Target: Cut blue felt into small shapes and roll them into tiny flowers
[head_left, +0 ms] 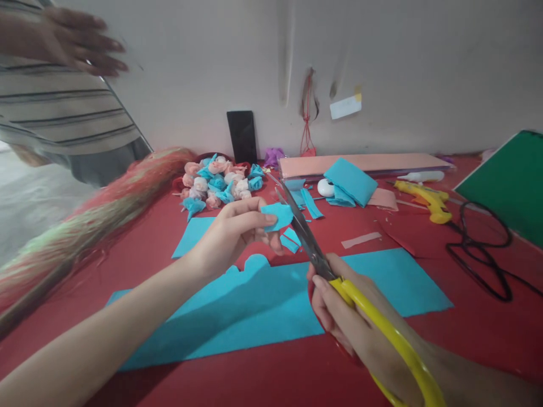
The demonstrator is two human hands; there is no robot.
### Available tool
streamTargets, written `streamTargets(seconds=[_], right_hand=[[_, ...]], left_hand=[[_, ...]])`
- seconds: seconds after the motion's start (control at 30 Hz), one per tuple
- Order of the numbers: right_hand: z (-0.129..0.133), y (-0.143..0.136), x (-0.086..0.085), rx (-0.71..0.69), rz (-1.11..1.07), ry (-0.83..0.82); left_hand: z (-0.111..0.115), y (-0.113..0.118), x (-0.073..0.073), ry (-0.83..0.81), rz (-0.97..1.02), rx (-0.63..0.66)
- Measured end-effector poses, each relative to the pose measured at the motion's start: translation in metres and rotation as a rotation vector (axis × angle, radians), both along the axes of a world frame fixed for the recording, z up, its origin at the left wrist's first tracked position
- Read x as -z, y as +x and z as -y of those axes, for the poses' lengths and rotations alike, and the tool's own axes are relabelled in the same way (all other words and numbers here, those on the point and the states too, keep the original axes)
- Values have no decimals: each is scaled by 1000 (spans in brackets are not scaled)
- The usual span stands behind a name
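My left hand (237,226) pinches a small blue piece of crepe paper (280,216) with a rounded edge, held above the table. In my right hand (343,311) are large scissors (311,243) with yellow handles, my fingers wrapped round them. The blades point up and away, slightly parted at the tips, right beside the blue piece's right edge. Below both hands lies a long blue sheet (229,322) of the same paper, with smaller blue scraps (291,240) behind it.
A pile of paper roses (218,181) stands at the back left, near a black phone (242,135) leaning on the wall. To the right lie a folded blue paper (352,181), a yellow glue gun (424,198) and its black cable (487,254). Another person's hand (80,42) shows upper left.
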State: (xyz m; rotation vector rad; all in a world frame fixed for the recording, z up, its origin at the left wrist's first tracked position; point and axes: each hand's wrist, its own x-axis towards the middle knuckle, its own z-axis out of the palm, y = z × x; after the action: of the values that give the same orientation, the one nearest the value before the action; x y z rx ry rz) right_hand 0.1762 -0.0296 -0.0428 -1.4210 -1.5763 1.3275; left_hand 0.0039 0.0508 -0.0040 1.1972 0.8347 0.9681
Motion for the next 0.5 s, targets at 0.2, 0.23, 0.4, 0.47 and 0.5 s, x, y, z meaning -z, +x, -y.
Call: streamTargets(seconds=[0.2,0.23,0.4,0.47,0.5], right_hand=[[-2,2,-4,-23,30,-6],[-3,2,-4,-27,21,0],[-4,1,-3,-36,16,-7],[-3,0,-1,-14,21,-44],[-3,0,1,4,13,-51]], left_hand=[[-7,-4,5,36,-26,-26],[-7,-4,5,36,-27,-30],[-8,-5,6,54,-22,-79],[-8,-5,6,68,-33,-99],[-8,-5,6,77,-42,-107]])
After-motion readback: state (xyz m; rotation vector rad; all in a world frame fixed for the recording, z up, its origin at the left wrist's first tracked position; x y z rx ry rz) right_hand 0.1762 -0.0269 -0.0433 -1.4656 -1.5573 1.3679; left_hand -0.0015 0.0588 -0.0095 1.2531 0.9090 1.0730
